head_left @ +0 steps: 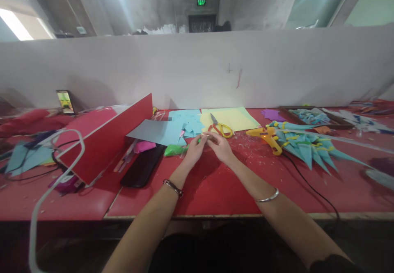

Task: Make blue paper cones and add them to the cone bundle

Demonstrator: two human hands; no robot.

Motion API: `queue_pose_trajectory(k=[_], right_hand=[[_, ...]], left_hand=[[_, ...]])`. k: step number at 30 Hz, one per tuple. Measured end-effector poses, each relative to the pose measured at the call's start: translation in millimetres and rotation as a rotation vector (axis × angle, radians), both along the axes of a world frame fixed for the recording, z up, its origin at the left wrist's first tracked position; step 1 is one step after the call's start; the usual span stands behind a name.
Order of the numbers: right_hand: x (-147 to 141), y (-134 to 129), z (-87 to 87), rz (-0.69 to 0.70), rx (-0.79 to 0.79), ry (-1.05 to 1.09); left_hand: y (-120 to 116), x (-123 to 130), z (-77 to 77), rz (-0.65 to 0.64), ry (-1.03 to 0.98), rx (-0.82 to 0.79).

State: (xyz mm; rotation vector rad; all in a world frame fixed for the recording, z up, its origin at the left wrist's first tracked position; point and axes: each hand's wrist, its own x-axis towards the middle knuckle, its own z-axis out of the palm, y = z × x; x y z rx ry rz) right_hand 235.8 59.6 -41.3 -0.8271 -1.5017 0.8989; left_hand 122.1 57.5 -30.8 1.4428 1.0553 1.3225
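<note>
My left hand [195, 149] and my right hand [219, 145] meet over the red table, fingertips pinched together around a small green piece [199, 140], mostly hidden by the fingers. Just left of my left hand lies a bright green bundle [175, 150], which looks like clay or a plastic bag. Beyond my hands, scissors with orange and yellow handles [226, 131] rest partly on a pale yellow sheet [234, 119]. Cut light blue paper pieces [191, 125] are scattered to the left of the scissors.
A yellow glue gun [266, 137] with a black cord lies right, beside folded blue paper spikes [310, 148]. Left are a black phone [143, 166], an upright red board [107, 142] and a white curved tube [38, 211]. A tray [338, 125] stands back right; a white partition [184, 68] rises behind.
</note>
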Motion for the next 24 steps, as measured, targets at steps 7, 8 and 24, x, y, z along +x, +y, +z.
queue_pose_trajectory(k=[7, 8, 24], right_hand=[[0, -2, 5.1, -0.07, -0.057, 0.032], [0, -2, 5.7, -0.083, -0.069, 0.051], [11, 11, -5.3, -0.175, -0.242, 0.283]], left_hand=[[-2, 3, 0.2, -0.01, -0.013, 0.005], [-1, 2, 0.4, -0.01, -0.047, -0.003], [3, -10, 5.7, 0.055, -0.496, -0.047]])
